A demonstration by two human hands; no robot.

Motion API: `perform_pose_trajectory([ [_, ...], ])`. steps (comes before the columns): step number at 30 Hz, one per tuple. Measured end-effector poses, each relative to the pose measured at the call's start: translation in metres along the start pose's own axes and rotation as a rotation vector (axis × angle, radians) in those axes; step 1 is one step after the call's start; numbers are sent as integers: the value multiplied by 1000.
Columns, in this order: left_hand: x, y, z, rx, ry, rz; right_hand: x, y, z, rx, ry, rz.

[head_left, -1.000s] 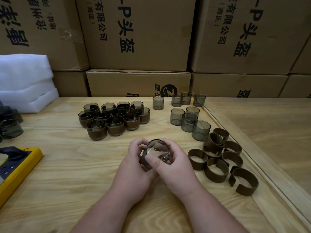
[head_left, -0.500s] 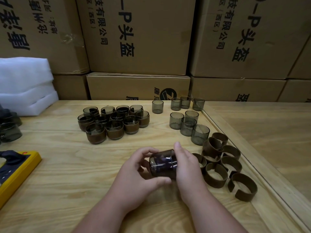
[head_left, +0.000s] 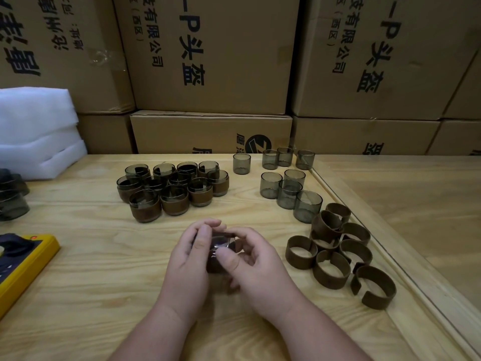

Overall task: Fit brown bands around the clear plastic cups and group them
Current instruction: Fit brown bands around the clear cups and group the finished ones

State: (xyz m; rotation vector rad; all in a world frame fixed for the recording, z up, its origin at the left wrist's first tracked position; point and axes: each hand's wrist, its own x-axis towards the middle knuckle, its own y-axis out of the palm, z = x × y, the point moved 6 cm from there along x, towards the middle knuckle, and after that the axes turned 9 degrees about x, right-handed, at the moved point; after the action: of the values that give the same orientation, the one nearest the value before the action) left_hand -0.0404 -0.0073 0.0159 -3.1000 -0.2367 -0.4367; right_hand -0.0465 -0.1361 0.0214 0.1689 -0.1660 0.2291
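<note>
Cradling one clear cup (head_left: pixel 220 247) between both hands just above the wooden table (head_left: pixel 86 277), I have my left hand (head_left: pixel 190 259) curled round its left side, fingers hooked over the far edge, while my right hand (head_left: pixel 256 261) pinches it from the right, thumb pressed on the near face and index finger bent across the top. A brown band (head_left: pixel 214 264) wraps the cup's lower part; how fully it is seated I cannot tell. Near my right hand lie the loose brown bands (head_left: pixel 335 252), heaped and touching. Far left, a yellow device (head_left: pixel 28 259) sits at the table's edge. Further back stand the banded cups (head_left: pixel 171 190), bunched close, and to their right the bare cups (head_left: pixel 289 181) in a looser scatter. White foam sheets (head_left: pixel 36 131) are stacked at the far left. Behind everything, cardboard boxes (head_left: pixel 208 61) carry Chinese print reading "头盔" and "有限公司".
</note>
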Motion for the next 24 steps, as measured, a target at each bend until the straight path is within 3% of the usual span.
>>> perform_pose_trajectory([
  [10,6,2,7,33,-73,39,-1,-14,4,-288,-110,-190],
  [18,9,-4,9,-187,-109,-50,-2,-15,4,-246,-153,-317],
  [24,7,-6,9,-119,-92,-88,-2,-27,5,-134,-174,-413],
])
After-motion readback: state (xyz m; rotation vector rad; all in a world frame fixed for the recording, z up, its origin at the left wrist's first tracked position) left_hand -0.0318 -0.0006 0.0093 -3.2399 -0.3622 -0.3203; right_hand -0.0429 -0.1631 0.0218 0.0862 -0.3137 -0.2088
